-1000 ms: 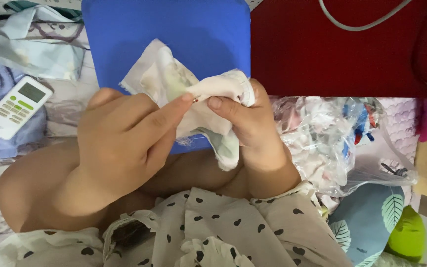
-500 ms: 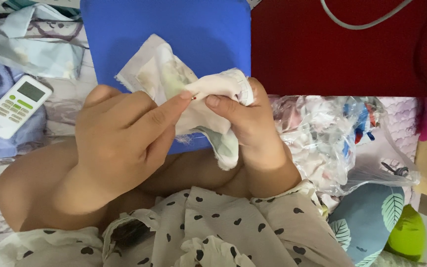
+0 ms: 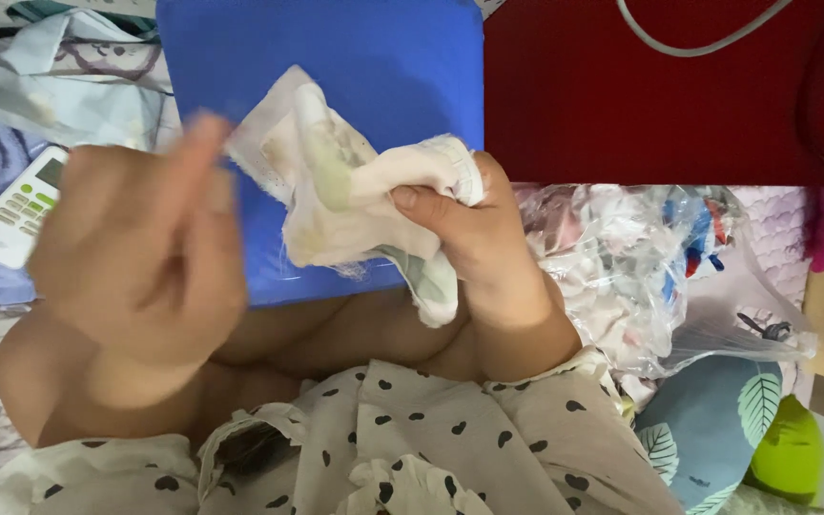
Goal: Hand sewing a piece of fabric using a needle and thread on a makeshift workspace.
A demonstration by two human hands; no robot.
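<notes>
My right hand (image 3: 474, 243) grips a small crumpled piece of white cloth (image 3: 336, 191) with pale green and yellow print, held over a blue board (image 3: 336, 67). My left hand (image 3: 140, 257) is blurred, just left of the cloth, with its fingers loosely curled. One finger points up toward the cloth's left edge. Whether it touches the cloth I cannot tell. Below both hands lies my lap in white fabric with black heart spots (image 3: 412, 439).
A white remote control (image 3: 16, 205) lies at the left on light blue clothes (image 3: 50, 86). A red surface (image 3: 669, 95) with a white cable fills the upper right. A clear plastic bag of scraps (image 3: 641, 257), a leaf-print cushion (image 3: 708, 429) and a green object (image 3: 789, 448) sit at the right.
My left hand has come off the cloth and swung left and up, now blurred. The cloth has spread open a little while my right hand keeps its grip.
</notes>
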